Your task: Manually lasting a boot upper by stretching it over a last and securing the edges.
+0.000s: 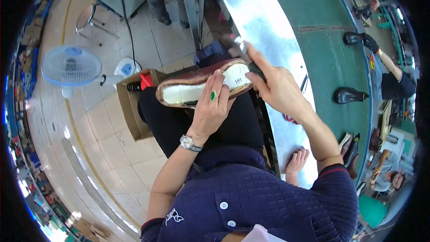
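A dark red-brown shoe [179, 82] lies bottom up across my lap, its pale insole [179, 95] facing me and a rough brown edge running round it. My left hand [211, 107], with a ring and a watch, holds it, fingers laid over the insole and thumb hidden. Over the shoe's right end, my right hand [280, 85] is closed round the dark handle of a hammer [257, 71]. The hammer's metal head is smeared by motion, so its exact shape is unclear.
At my right runs a shiny metal bench [273, 22], with another person's hand [297, 161] on it. Beyond is a green work surface [320, 58] bearing dark shoes [350, 95]. A cardboard box [130, 112] and a fan [74, 69] stand at left.
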Demonstrator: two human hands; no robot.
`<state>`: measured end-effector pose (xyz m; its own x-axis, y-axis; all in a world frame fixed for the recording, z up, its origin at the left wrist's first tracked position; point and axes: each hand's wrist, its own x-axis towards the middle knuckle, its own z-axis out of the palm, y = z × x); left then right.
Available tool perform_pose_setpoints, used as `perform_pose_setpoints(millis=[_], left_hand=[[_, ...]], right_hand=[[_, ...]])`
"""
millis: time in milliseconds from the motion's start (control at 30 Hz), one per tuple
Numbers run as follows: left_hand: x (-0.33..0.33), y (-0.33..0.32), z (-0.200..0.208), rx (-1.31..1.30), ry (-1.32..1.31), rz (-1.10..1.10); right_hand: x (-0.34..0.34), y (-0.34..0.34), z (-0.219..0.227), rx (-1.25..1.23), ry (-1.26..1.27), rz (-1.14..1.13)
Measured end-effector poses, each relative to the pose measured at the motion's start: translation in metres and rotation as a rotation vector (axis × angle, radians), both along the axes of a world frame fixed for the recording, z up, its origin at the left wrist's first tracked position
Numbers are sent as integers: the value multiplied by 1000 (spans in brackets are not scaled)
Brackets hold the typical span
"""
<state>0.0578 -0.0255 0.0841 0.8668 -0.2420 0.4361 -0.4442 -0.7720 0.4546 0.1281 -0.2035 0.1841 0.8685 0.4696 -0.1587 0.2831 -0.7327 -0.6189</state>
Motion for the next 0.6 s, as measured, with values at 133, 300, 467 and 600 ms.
perform_pose_setpoints(millis=[133, 300, 467, 600], left_hand=[[-11, 9, 14, -61, 63, -121], [-72, 47, 17, -150, 4, 143], [-117, 77, 14, -669, 355, 716], [-120, 102, 17, -538, 395, 864]], right_hand=[[-35, 2, -31, -110, -44, 57], [-65, 1, 2, -69, 523, 115], [-70, 34, -4, -92, 469, 225], [-65, 67, -3, -52, 399, 420]])
